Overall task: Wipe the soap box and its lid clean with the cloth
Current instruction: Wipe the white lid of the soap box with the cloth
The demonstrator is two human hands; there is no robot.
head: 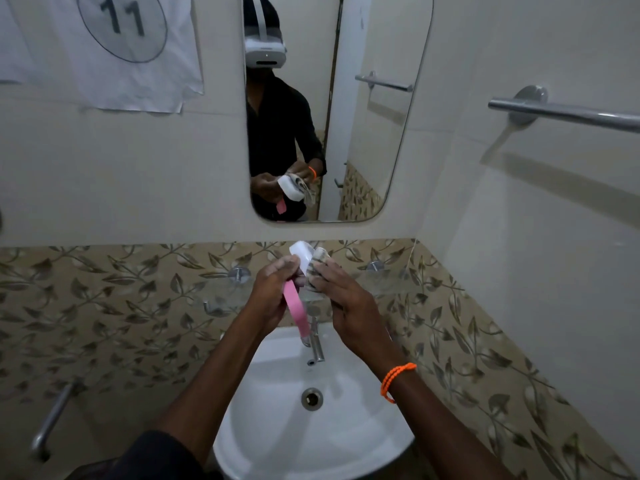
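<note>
Left hand (pixel 273 292) has its fingers curled around the white soap box (pixel 302 255), thumb up along the near side, and there's a pink piece (pixel 295 310) hanging down out of the same grip, probably the lid but I can't say for sure. Right hand (pixel 341 299) has the cloth (pixel 317 268) bunched up under its fingers and pinched against the right side of the box, so cloth and box are touching. The box sits tilted, its top end poking up above both hands, and the whole lot is held in the air over the glass shelf (pixel 221 292) and above the white sink (pixel 277 393). The pink piece dangles just in front of the tap (pixel 317 341). An orange cord bracelet (pixel 398 379) is on the right wrist, and a dark sleeve (pixel 156 455) shows at the bottom on the left arm. Straight ahead the mirror (pixel 374 133) shows the same hands with the white box and patterned cloth. The lower wall is leaf-pattern tile (pixel 104 306), a chrome towel bar (pixel 571 114) is mounted on the right wall, and a sheet of paper marked 11 (pixel 114 46) is stuck up top left.
</note>
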